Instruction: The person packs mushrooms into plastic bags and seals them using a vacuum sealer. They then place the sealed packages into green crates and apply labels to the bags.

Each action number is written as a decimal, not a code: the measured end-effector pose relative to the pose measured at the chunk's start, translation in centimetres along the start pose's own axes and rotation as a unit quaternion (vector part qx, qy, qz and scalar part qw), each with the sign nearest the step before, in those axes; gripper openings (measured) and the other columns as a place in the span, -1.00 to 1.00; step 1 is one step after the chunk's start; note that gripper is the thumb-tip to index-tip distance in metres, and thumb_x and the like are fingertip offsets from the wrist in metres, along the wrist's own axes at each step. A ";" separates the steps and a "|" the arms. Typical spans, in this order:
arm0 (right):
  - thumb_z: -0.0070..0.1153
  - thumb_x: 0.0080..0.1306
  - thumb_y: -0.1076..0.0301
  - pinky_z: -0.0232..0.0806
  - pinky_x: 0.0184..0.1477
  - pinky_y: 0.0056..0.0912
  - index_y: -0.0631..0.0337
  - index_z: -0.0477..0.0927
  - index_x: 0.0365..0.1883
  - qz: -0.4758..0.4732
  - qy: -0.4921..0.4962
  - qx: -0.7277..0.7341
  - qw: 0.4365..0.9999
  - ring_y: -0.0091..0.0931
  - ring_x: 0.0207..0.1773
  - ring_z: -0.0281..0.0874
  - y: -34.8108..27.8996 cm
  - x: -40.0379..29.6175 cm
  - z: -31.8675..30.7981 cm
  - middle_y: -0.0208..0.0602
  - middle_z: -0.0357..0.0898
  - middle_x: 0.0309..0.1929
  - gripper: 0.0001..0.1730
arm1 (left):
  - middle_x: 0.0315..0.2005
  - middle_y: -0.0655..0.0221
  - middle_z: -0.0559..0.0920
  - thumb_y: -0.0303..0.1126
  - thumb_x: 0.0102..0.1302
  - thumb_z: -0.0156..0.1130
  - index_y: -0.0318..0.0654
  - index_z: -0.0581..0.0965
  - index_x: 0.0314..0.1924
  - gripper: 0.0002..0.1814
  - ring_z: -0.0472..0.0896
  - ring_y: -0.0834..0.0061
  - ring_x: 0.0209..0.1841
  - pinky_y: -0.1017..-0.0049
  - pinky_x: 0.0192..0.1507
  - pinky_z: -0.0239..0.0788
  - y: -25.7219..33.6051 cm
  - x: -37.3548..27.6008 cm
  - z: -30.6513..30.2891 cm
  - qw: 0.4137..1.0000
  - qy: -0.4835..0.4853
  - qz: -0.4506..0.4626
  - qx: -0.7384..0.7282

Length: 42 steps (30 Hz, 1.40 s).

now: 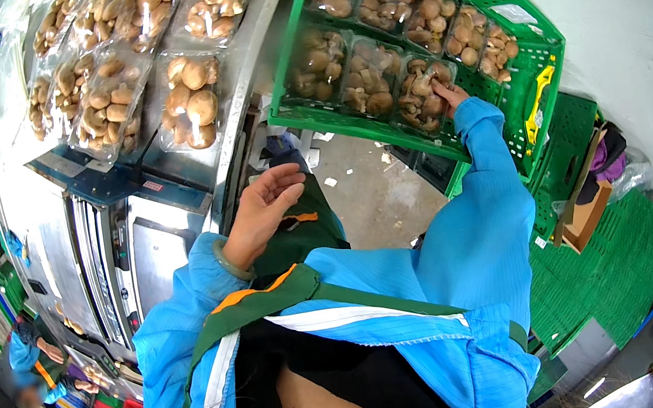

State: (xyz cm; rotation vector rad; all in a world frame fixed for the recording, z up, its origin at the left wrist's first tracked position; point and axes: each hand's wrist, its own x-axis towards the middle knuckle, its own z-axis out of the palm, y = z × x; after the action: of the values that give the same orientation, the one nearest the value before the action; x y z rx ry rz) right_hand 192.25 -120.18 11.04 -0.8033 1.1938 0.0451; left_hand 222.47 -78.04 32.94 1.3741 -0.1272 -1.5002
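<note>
Inside a green plastic crate [296,52], my right hand [450,96] grips the right edge of a clear plastic pack of brown mushrooms [420,93]; its thumb is partly hidden. Similar mushroom packs [371,75] lie beside and behind it in two rows. My left hand [264,206] hangs in front of my body, holding nothing, with its fingers loosely bent and the thumb a little apart. To its upper left, on a steel worktop [239,72], sits a wrapped mushroom pack [193,100] near the edge.
More wrapped packs [106,106] crowd the worktop beside a wrapping machine [162,239]. Right of me are green pallets [605,271] and an open cardboard box [588,217]. A co-worker [42,363] in blue sleeves is at far left. White scraps [331,182] lie on the floor.
</note>
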 end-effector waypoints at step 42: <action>0.36 0.14 0.17 0.46 -0.29 -0.28 0.29 0.50 0.00 -0.317 -0.237 0.097 0.913 -0.46 -0.22 0.49 -19.3 -2.8 58.9 -0.27 0.57 -0.30 -0.45 | -0.15 0.43 0.59 -0.37 0.31 0.26 -0.25 0.47 0.04 -0.67 0.52 0.61 -0.14 0.53 -0.05 0.33 8.1 -2.2 -14.0 0.885 0.265 0.283 -0.257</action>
State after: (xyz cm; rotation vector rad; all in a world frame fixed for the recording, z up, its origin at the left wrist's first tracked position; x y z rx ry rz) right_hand 247.04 -99.27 31.39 -0.9070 0.4340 -0.3899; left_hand 237.74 -72.54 35.16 1.1245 0.1938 -0.5748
